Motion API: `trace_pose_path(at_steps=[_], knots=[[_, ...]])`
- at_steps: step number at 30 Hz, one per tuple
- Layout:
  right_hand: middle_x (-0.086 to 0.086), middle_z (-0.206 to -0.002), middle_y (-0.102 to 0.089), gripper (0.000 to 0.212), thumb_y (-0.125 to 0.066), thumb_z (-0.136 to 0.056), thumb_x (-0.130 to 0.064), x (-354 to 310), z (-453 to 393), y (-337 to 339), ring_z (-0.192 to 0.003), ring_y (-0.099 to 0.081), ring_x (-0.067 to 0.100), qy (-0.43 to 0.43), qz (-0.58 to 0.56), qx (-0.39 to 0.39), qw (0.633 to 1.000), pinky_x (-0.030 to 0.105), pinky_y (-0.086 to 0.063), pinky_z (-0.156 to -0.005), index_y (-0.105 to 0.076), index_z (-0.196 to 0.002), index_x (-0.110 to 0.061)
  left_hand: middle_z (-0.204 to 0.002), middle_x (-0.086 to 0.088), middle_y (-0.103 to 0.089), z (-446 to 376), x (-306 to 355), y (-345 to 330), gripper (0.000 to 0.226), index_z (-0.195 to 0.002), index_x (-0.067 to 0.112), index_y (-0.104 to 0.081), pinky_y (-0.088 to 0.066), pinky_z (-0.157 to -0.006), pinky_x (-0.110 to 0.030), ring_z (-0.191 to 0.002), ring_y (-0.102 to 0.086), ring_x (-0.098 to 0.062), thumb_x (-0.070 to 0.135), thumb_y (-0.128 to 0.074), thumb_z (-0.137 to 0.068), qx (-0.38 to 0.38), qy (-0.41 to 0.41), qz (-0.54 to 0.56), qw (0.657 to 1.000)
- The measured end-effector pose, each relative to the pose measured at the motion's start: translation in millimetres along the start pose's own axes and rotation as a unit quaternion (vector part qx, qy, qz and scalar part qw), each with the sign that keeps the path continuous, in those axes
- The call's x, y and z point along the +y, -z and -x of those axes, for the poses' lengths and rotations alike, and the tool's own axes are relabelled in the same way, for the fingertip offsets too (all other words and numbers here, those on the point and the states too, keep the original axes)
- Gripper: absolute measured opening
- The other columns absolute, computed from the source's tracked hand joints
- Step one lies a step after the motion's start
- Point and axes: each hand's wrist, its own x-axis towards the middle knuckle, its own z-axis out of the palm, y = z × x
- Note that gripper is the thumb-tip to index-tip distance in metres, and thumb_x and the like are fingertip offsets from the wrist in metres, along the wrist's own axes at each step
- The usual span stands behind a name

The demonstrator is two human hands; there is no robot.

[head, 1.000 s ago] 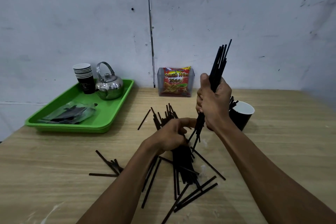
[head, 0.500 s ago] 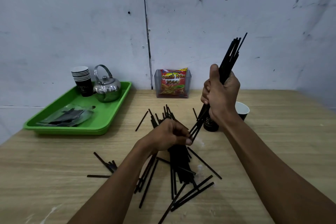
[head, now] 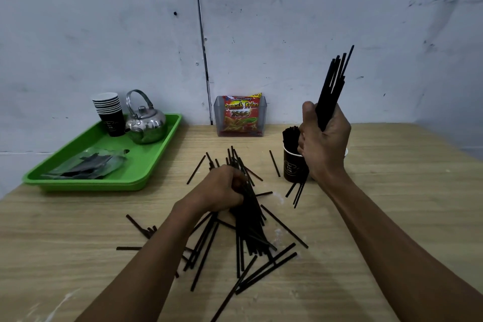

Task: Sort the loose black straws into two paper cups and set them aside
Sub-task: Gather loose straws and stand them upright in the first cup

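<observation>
- On the wooden table [head: 392, 217], the pile of loose black straws [head: 251, 230] lies scattered in front of the person, most of it between the two forearms, with single stray straws lying out to the left and right of the heap.
- At the far end of the pile, the left hand [head: 222, 191] is curled down over the straws, its fingers closed round a clump of them.
- Raised above the table to the right, the right hand [head: 324, 144] grips a held bundle of straws [head: 333, 86] in a fist; the bundle stands nearly upright, tilted to the right, its lower ends poking out below the hand close to the tabletop.
- Just behind and left of that hand stands a dark paper cup [head: 292, 167] with straws upright in it.
- Behind the right hand a white rim [head: 346, 151] shows, perhaps a second cup; the hand hides too much of it to tell.
- At the far left sits a green tray [head: 156, 154], holding a stack of dark paper cups [head: 109, 112], a shiny metal kettle [head: 145, 123] just beside the stack, and a clear plastic bag [head: 86, 165] with dark pieces inside that are too blurred to identify.
- Against the wall, between tray and cup, a clear plastic box [head: 217, 117] holds a red snack packet [head: 241, 115].
- Both forearms cross over parts of the pile, so some straws beneath them are covered, and the arms are cut off by the bottom edge.
</observation>
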Motion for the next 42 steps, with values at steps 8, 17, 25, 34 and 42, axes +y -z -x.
trace_pose_path(at_steps=[8, 17, 25, 34, 42], knots=[[-0.004, -0.068, -0.061, 0.021, -0.062, -0.095, -0.027, 17.6, 26.5, 19.6, -0.063, -0.060, 0.015, 0.105, 0.179, -0.025, 0.978, 0.040, -0.050, -0.061, -0.057, -0.093, -0.006, -0.102, 0.001, -0.066, -11.0, 34.4, -14.6, 0.043, -0.123, 0.017, -0.065, -0.053, -0.074, -0.022, -0.086, -0.063, -0.012, 0.008, -0.068, -0.081, 0.054, -0.040, 0.111, 0.992], [-0.012, -0.069, -0.059, 0.012, -0.063, -0.095, -0.021, 35.5, 36.8, 23.4, -0.065, -0.057, 0.002, 0.087, 0.147, 0.028, 0.985, 0.024, -0.046, -0.062, -0.057, -0.090, -0.012, -0.089, -0.003, -0.069, -18.1, 53.2, -22.6, 0.032, -0.105, 0.020, -0.067, -0.050, -0.062, -0.025, -0.070, -0.061, -0.010, -0.001, -0.052, -0.086, 0.145, -0.077, 0.248, 0.955], [-0.012, -0.077, -0.063, 0.013, -0.064, -0.094, -0.029, 55.4, 49.0, 29.4, -0.075, -0.064, 0.011, 0.064, 0.141, 0.057, 0.986, 0.038, -0.053, -0.068, -0.058, -0.093, -0.017, -0.091, -0.009, -0.070, -25.2, 80.6, -19.7, 0.024, -0.112, 0.013, -0.064, -0.044, -0.055, -0.019, -0.074, -0.061, -0.014, 0.008, -0.046, -0.098, 0.133, -0.064, 0.394, 0.907], [-0.016, -0.075, -0.063, 0.013, -0.063, -0.094, -0.024, 53.1, 39.6, 30.4, -0.072, -0.062, 0.002, 0.057, 0.146, 0.054, 0.986, 0.023, -0.050, -0.068, -0.057, -0.090, -0.013, -0.114, -0.011, -0.065, -22.9, 72.6, -28.7, 0.047, -0.128, 0.009, -0.055, -0.051, -0.078, -0.035, -0.096, -0.061, -0.020, -0.004, -0.053, -0.084, -0.031, -0.018, 0.310, 0.950], [0.014, -0.068, -0.049, 0.018, -0.059, -0.097, -0.029, 34.2, 18.5, 24.2, -0.055, -0.046, 0.023, -0.019, 0.042, 0.114, 0.992, 0.037, -0.043, -0.054, -0.052, -0.089, -0.015, -0.104, -0.014, -0.073, -20.5, 62.0, -41.5, 0.021, -0.106, 0.000, -0.072, -0.057, -0.083, -0.036, -0.096, -0.070, -0.025, 0.014, -0.061, -0.095, -0.083, -0.085, 0.113, 0.986]])
